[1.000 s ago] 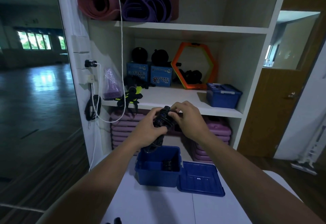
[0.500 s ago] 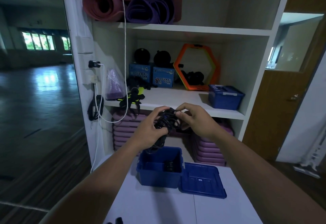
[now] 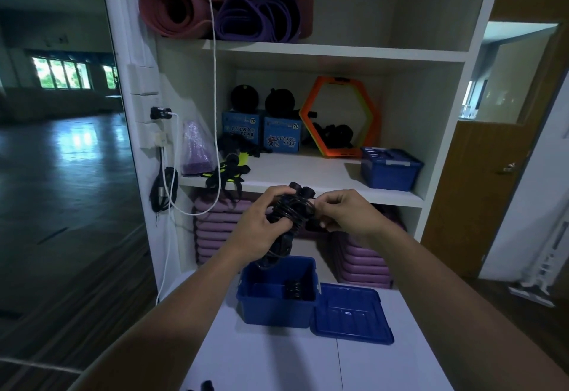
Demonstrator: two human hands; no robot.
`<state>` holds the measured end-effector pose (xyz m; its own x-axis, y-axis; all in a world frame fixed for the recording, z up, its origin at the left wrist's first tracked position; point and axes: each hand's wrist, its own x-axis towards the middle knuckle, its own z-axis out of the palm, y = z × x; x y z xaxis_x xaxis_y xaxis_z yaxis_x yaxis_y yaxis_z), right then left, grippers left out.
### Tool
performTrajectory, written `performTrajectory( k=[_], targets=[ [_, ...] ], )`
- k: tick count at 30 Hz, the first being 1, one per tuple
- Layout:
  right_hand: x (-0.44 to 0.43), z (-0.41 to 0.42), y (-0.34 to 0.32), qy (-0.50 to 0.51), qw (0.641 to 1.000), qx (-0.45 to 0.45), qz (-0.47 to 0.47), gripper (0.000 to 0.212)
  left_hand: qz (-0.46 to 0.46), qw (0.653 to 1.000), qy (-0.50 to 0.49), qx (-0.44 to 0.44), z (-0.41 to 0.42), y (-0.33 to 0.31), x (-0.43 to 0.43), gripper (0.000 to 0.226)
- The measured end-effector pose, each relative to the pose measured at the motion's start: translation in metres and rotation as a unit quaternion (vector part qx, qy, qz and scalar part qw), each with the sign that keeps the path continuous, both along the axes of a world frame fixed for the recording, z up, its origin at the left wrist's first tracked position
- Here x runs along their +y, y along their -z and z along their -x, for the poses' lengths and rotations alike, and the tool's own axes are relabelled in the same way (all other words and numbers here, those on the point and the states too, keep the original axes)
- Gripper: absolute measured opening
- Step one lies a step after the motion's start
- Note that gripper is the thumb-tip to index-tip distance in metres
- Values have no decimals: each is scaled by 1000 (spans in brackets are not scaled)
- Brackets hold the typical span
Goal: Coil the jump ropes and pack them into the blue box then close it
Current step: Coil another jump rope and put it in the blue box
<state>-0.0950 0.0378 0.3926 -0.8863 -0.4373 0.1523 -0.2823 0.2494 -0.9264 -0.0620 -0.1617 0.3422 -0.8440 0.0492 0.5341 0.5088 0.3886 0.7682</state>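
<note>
I hold a black jump rope (image 3: 292, 209) above the open blue box (image 3: 277, 310). My left hand (image 3: 261, 230) grips its two handles together, their ends poking up. My right hand (image 3: 341, 212) pinches the cord wound around the handles, and a loop of cord hangs below my left hand over the box. Inside the box lies another coiled black rope (image 3: 294, 289). The box's blue lid (image 3: 351, 313) lies flat on the white table (image 3: 277, 356), touching the box's right side.
A white shelf unit stands behind the table. On its middle shelf are a second closed blue box (image 3: 389, 169), two Lucky Star cartons (image 3: 281, 138), an orange hexagon ring (image 3: 340, 116) and black straps (image 3: 228, 172). A white cable (image 3: 212, 83) hangs down on the left. Something small and black (image 3: 206, 386) shows at the table's near edge.
Both hands have kept working the rope above the box: the cord is wound tighter around the handles, and my right hand has shifted slightly right along it. The view has moved closer.
</note>
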Motion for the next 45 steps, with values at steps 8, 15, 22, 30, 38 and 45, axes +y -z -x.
performTrajectory(
  k=[8,15,22,30,38,45],
  targets=[
    [12,5,-34,-1,988,-54,-145,13,68,998,4,18,-1,-1,1,47],
    [14,6,-49,-8,969,-134,-207,10,101,994,1,50,-2,-5,0,44],
    [20,6,-48,-7,954,-221,-201,48,93,995,-10,36,-3,-9,-15,39],
    [8,0,-48,-20,968,-199,-152,28,79,996,-8,46,-11,-17,-14,46],
    [4,4,-48,-44,990,99,-86,13,73,996,16,43,-18,-19,-18,39],
    [-8,9,-42,-46,994,95,24,15,50,996,52,49,-28,-21,-10,34]
  ],
)
